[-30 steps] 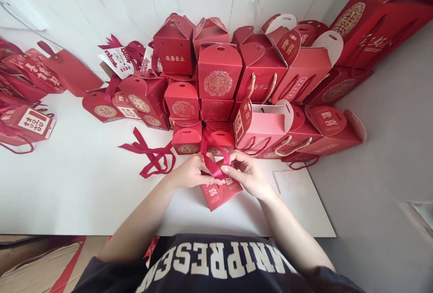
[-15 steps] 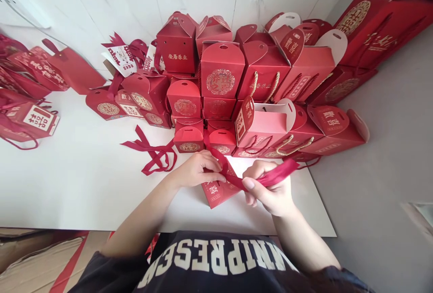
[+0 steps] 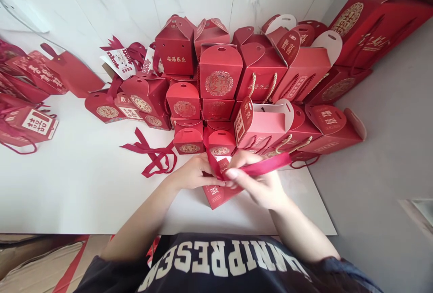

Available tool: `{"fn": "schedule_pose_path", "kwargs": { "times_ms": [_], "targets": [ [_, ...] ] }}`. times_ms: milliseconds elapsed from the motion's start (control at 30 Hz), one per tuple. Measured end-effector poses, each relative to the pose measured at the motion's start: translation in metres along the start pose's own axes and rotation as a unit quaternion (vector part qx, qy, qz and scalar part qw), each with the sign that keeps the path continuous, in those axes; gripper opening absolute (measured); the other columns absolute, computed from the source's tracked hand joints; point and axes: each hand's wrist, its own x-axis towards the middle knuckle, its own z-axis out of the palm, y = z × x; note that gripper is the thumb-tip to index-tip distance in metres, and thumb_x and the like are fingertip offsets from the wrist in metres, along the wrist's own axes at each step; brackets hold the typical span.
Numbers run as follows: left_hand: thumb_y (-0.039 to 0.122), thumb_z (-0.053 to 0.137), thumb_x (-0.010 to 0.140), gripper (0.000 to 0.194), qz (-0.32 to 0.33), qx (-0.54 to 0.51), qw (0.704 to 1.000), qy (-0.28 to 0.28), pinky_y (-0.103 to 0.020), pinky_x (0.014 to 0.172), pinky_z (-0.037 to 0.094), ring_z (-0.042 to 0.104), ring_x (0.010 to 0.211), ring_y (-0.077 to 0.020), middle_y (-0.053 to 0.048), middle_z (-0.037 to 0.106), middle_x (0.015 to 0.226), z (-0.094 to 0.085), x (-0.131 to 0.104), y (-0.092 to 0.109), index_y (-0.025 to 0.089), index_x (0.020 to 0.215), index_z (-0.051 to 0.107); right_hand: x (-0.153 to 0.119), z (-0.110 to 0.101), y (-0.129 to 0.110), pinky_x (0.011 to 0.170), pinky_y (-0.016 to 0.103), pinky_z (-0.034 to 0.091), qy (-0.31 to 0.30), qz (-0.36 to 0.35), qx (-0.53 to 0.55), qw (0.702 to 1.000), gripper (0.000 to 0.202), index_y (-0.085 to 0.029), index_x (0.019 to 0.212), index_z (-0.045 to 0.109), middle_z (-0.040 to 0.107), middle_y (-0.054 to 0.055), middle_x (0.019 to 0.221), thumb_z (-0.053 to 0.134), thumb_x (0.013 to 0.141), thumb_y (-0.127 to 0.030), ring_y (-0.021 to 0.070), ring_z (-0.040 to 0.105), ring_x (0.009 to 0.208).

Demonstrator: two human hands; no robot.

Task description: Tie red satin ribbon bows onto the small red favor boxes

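Note:
A small red box with light lettering (image 3: 216, 193) lies near the front of the white table, partly covered by my hands. My left hand (image 3: 198, 172) is closed on the dark red ribbon (image 3: 213, 160) at the box's upper left. On the right, my right hand (image 3: 260, 182) pinches the same ribbon between thumb and fingers close to the left fingertips. One ribbon length runs up from the left fingers, and another stretches rightward over my right hand. The exact crossing of the ribbon is hidden by the fingers.
Stacked red gift boxes (image 3: 219, 74) stand behind my hands against the tiled wall. A loose ribbon (image 3: 155, 157) lies left of my left hand. More red boxes (image 3: 37, 123) are at the far left. A grey wall (image 3: 379, 157) borders the table's right side.
My right hand has moved left to meet the left fingertips, bringing the ribbon with it. My left hand has hardly moved.

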Motion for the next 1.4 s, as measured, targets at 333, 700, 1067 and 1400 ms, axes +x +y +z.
{"fn": "schedule_pose_path", "kwargs": {
  "times_ms": [333,700,1067,1400],
  "targets": [
    [0.033,0.072,0.083,0.016,-0.027,-0.029,0.999,-0.010,-0.027,0.081,0.050,0.066,0.082,-0.0171,-0.006,0.076,0.085,0.002,0.002,-0.004,0.020,0.083,0.080,-0.008,-0.036,-0.001,0.050,0.027,0.045,0.127,-0.030,0.002,0.991,0.022,-0.021,0.069,0.058,0.059,-0.002,0.055,0.066,0.089,-0.029,0.0136,0.055,0.050],
    [0.032,0.074,0.081,0.015,-0.028,-0.047,0.998,-0.016,-0.029,0.083,0.051,0.067,0.081,-0.0174,-0.006,0.077,0.082,0.004,0.003,-0.002,0.019,0.082,0.080,-0.001,-0.031,0.003,0.054,0.027,0.046,0.169,-0.009,-0.038,0.985,0.029,-0.020,0.066,0.059,0.060,-0.001,0.057,0.064,0.090,-0.036,0.0138,0.057,0.054],
    [0.030,0.074,0.081,0.011,0.010,-0.043,0.999,0.001,-0.029,0.082,0.052,0.069,0.082,-0.0186,-0.006,0.078,0.084,0.005,0.001,-0.006,0.021,0.081,0.081,-0.027,-0.004,-0.013,0.061,0.030,0.050,0.051,0.165,-0.377,0.910,0.022,-0.023,0.103,0.059,0.074,0.006,0.093,0.049,0.098,-0.042,0.0218,0.071,0.073],
    [0.028,0.072,0.083,0.010,0.014,-0.033,0.999,0.000,-0.028,0.083,0.051,0.068,0.084,-0.0179,-0.006,0.078,0.087,0.006,0.000,-0.008,0.022,0.082,0.081,-0.026,0.010,0.004,0.079,0.037,0.053,-0.008,0.154,-0.396,0.905,0.028,-0.022,0.096,0.072,0.068,0.008,0.098,0.044,0.100,-0.029,0.0237,0.065,0.090]
  ]
}}
